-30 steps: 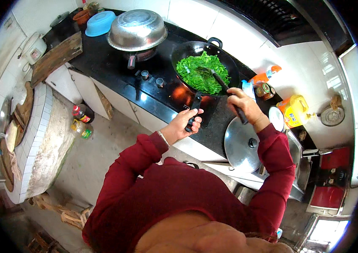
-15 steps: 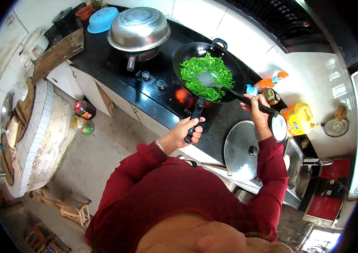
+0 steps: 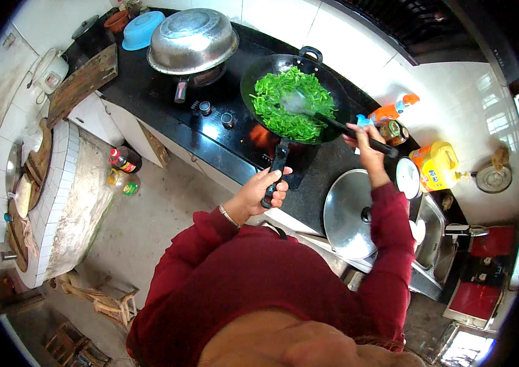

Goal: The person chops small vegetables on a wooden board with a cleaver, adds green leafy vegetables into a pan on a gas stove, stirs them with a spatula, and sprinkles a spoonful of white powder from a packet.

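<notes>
My left hand (image 3: 261, 190) is closed round the long black handle of the wok (image 3: 253, 73), which sits on the stove's right burner. Chopped green vegetables (image 3: 275, 92) fill its bottom. In my right hand (image 3: 368, 147) is the black handle of a spatula (image 3: 327, 121), held palm down. The spatula's pale blade rests among the greens, partly sunk in them and a little blurred. An orange glow shows at the burner beneath the wok's near side.
Left of the wok, an upturned metal basin (image 3: 193, 40) covers a pan on the other burner. A glass lid (image 3: 348, 214) lies near my right forearm. Jars (image 3: 393, 131), an orange bottle (image 3: 394, 109) and a yellow oil jug (image 3: 436, 166) stand along the wall, before the sink (image 3: 432, 235).
The spatula blade has shifted slightly left and farther into the greens, my right hand moving with it. My left hand keeps its hold on the wok handle. The whole view has shifted a little.
</notes>
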A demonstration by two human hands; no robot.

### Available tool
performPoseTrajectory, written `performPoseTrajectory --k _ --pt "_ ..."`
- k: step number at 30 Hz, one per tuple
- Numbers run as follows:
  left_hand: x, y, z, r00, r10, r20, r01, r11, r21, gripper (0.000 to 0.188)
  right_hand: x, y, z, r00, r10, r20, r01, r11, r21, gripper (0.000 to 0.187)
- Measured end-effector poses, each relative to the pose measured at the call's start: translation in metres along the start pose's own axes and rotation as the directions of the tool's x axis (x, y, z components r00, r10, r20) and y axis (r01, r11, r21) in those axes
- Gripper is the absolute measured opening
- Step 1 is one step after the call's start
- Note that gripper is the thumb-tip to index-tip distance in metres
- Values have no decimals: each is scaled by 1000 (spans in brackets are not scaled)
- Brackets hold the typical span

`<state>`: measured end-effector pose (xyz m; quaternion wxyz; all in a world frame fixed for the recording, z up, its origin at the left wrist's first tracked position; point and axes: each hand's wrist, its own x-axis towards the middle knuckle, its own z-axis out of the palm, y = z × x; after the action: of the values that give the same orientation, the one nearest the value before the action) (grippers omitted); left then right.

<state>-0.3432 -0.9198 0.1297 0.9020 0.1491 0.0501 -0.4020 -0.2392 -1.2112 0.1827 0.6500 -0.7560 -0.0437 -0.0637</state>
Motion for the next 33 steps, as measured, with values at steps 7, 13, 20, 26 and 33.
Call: performPoseTrajectory --k 7,13,20,26,33 --pt "-1 0 -1 1000 7 4 -7 1000 -29 23 -5 -39 -20 988 137 69 -138 990 16 18" --pt "2 -1 0 1000 -20 4 20 1000 -24 23 17 -9 -15 999 15 -50 -16 1000 -19 18" --pt "-1 0 -1 1000 -2 -4 2 999 -39 26 17 -62 11 980 188 -70 -181 979 89 17" --pt "2 -3 1 1000 1 11 -1 1000 -14 25 48 -55 -21 966 67 -251 -47 995 84 20" --pt "2 -3 0 1000 -1 -17 1 1000 -17 23 16 -30 14 960 239 -147 -200 950 241 17"
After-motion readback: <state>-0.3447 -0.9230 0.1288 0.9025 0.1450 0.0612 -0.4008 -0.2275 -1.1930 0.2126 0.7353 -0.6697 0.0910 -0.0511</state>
